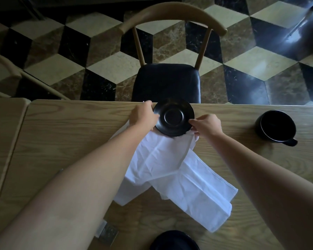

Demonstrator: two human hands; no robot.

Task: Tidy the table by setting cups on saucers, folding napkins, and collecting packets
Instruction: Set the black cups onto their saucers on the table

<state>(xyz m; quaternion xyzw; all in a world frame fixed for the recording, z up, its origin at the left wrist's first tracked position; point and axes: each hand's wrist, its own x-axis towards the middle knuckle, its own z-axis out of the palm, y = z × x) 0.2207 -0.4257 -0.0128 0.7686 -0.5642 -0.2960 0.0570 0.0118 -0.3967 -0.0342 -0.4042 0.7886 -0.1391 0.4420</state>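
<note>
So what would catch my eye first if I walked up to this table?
Probably the crumpled white napkin spread across the middle of the wooden table, with both hands reaching over it to a black saucer at the far edge: the left hand and right hand on either side. A black cup stands alone at the right.

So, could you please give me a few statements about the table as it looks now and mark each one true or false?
1. The black saucer at the far edge rests partly on the white napkin. True.
2. The black cup sits on that saucer. False: it stands on the bare table, off to the right.
3. Both hands are at the saucer, the left hand and the right hand. True.
4. The napkin is neatly folded. False: it lies spread and creased.
</note>
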